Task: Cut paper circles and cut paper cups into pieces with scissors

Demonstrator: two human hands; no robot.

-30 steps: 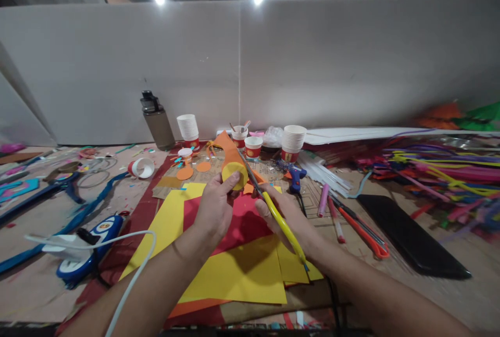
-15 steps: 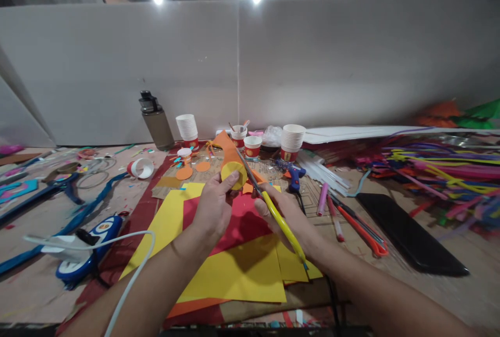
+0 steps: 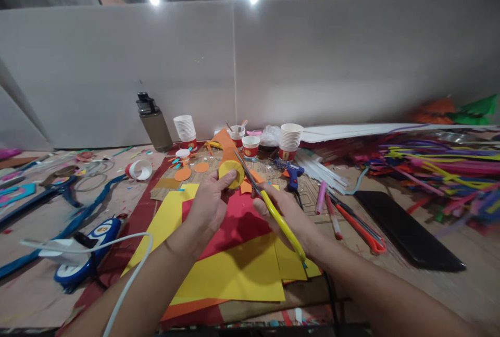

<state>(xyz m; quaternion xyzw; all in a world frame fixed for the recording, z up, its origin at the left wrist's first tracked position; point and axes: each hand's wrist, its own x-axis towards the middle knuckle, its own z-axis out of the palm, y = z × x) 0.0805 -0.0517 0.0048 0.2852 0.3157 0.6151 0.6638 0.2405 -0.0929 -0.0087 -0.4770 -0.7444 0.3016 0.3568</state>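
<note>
In the head view, my left hand [image 3: 211,199] pinches a yellow disc [image 3: 227,169] flat against a strip of orange craft sheet [image 3: 229,144], thumb on top. My right hand [image 3: 289,214] is closed around scissors with yellow handles [image 3: 280,222]. Their blades lie at the right edge of the disc and the orange sheet, pointing away from me. Whether the blades are fully closed is hard to make out. Orange offcuts [image 3: 246,187] sit just below the blades. Beneath both hands are a red sheet [image 3: 238,230] and yellow sheets [image 3: 234,274].
Orange circles [image 3: 182,174], paper cups [image 3: 250,146] and cup stacks [image 3: 291,136] stand toward the back, near a bottle [image 3: 154,126]. To the right are a blue glue gun [image 3: 294,176], a black slab [image 3: 410,230] and colourful pipe cleaners [image 3: 441,165]. A power strip [image 3: 88,253] with a white cable lies left.
The view has shifted slightly, moving everything a little left. The scissors' blades sit a bit differently against the orange sheet; both hands keep their holds.
</note>
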